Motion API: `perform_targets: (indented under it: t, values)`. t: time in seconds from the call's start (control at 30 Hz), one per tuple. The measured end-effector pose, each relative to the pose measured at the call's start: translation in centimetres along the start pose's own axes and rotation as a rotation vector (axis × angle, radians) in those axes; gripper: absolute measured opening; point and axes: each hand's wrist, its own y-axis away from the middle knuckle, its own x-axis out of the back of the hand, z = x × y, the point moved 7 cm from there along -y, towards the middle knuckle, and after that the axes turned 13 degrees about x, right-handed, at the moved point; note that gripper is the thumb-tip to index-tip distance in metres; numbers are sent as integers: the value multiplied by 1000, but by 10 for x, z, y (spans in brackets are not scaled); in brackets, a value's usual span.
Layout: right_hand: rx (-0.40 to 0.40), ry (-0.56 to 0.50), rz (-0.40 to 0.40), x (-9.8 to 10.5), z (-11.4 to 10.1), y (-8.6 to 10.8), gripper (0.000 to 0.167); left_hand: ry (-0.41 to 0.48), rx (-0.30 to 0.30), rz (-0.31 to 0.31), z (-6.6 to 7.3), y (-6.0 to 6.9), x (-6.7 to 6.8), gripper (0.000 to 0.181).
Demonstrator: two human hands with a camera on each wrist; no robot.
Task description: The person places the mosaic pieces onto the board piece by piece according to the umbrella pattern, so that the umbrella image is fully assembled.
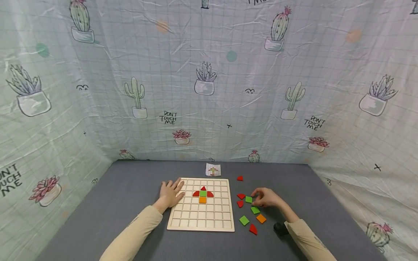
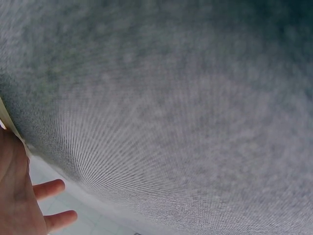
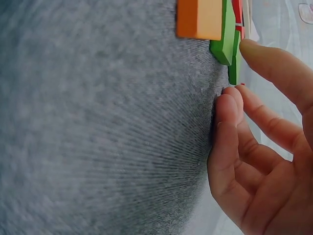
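Note:
My left hand (image 1: 169,194) rests with fingers spread on the left edge of the wooden grid board (image 1: 192,221). On the board, a green square (image 1: 203,194) has a red triangle (image 1: 203,188) above it, red rounded pieces (image 1: 196,194) on both sides and an orange square (image 1: 203,200) below. Right of the board, my right hand (image 1: 266,197) is beside a loose green square (image 1: 248,199), thumb and forefinger apart. The right wrist view shows the right hand (image 3: 264,132) near green pieces (image 3: 224,39); contact is unclear. In the left wrist view, the left hand (image 2: 22,191) shows partly.
Loose pieces lie right of the board: several red ones (image 1: 253,229), more green squares (image 1: 244,220) and an orange square (image 1: 261,218). A small pattern card (image 1: 213,169) lies behind the board. A black object (image 1: 281,229) is by the right sleeve. Patterned cloth surrounds the grey table (image 1: 137,181).

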Motion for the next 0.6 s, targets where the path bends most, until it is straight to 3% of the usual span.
perform_targets:
  t: [0.6]
  values:
    - [-40,86,30,-1,2,-4,23,14,-9,-7,-1,-2,2,54]
